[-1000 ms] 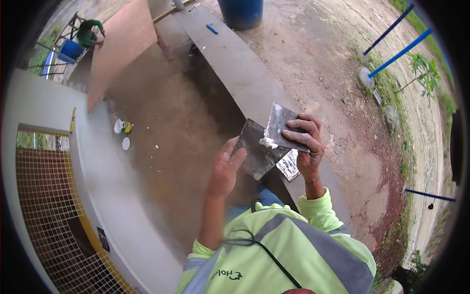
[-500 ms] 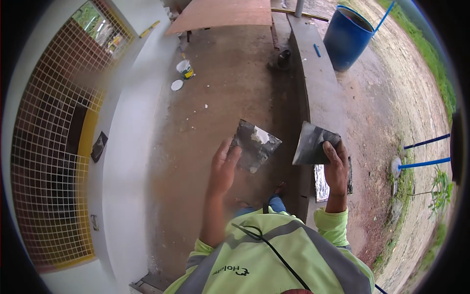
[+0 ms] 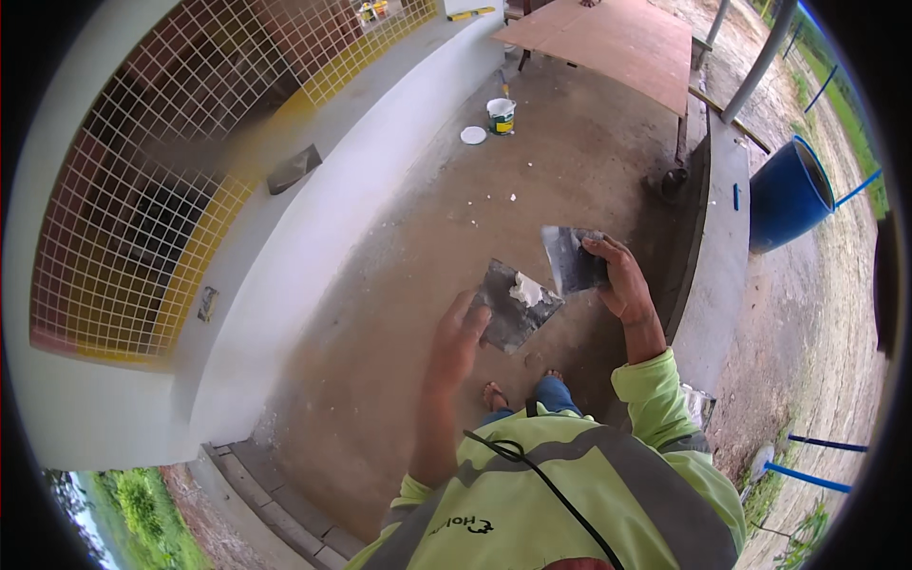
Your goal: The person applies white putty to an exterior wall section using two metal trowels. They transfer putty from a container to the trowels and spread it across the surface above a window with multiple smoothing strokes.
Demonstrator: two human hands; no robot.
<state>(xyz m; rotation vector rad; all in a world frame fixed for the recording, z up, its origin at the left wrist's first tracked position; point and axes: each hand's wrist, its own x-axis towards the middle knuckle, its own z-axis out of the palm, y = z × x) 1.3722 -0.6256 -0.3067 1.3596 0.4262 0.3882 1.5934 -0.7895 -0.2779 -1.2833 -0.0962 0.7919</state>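
My left hand (image 3: pixel 463 334) is closed on a dark, square putty spreader (image 3: pixel 513 320), thumb on its upper face. A lump of white putty (image 3: pixel 525 290) sits near that spreader's far right edge. My right hand (image 3: pixel 623 283) grips a second dark putty spreader (image 3: pixel 571 258), smeared pale grey. The second spreader's lower edge comes right up to the corner of the first; whether they touch I cannot tell. Both are held up in front of my body, above the floor.
A white wall ledge (image 3: pixel 347 204) on the left carries another dark flat plate (image 3: pixel 294 170). On the floor ahead are an open white bucket (image 3: pixel 501 117) and its lid (image 3: pixel 473 136). Beyond stands a wooden table (image 3: pixel 608 43). A low concrete wall (image 3: pixel 714 275) and blue barrel (image 3: pixel 790 195) lie right.
My right hand has brought its spreader leftward, close to the one in my left hand. The view has turned left, showing more of the grille and ledge.
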